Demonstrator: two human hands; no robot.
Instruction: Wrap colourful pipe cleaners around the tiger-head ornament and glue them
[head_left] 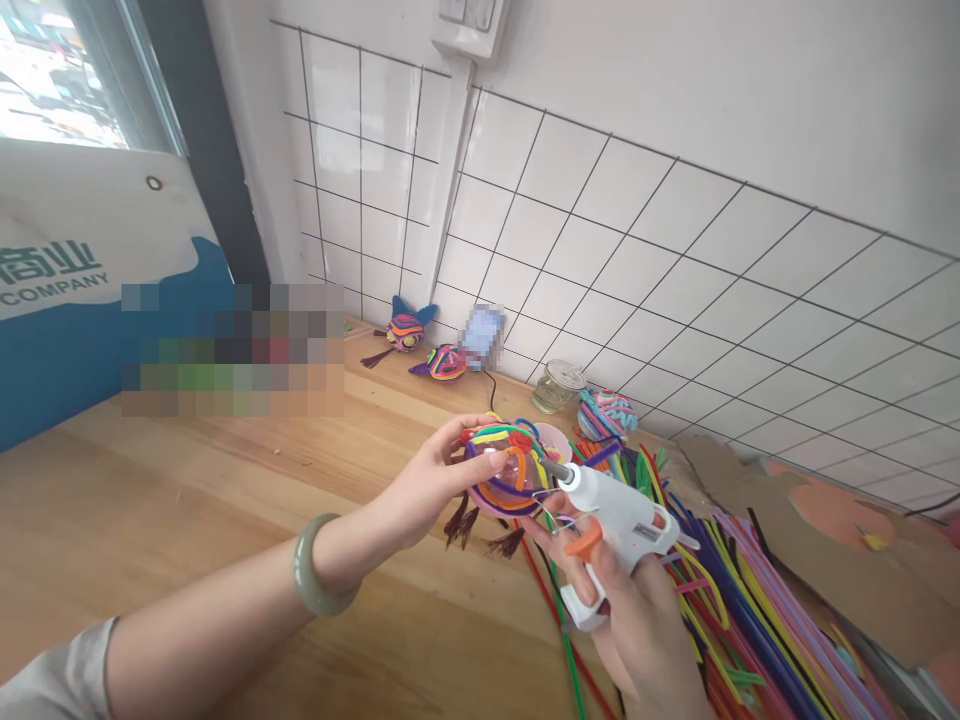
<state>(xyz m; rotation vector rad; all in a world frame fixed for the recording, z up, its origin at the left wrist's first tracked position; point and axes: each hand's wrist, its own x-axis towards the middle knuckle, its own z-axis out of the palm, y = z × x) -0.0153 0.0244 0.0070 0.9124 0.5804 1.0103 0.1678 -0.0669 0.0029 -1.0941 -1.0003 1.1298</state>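
Observation:
A round craft piece [499,490] covered in coloured pipe cleaners, with dark tassels hanging below, is held up over the wooden table. My left hand [442,475] grips it from the left, thumb on its front and fingers behind the top. A white glue gun [619,515] with an orange trigger is in my right hand [637,610], fingers wrapped round its handle. The gun's metal nozzle points left and meets the right side of the craft piece, as far as can be seen. Some of my right fingers reach under the piece's lower edge.
Many loose pipe cleaners [772,600] lie at the right, beside brown cardboard [832,560]. Two finished-looking craft pieces [405,333], a blurred phone-like object [481,335], a glass jar [556,388] and a blue-pink ball [606,414] stand along the gridded wall on the wooden table [225,500].

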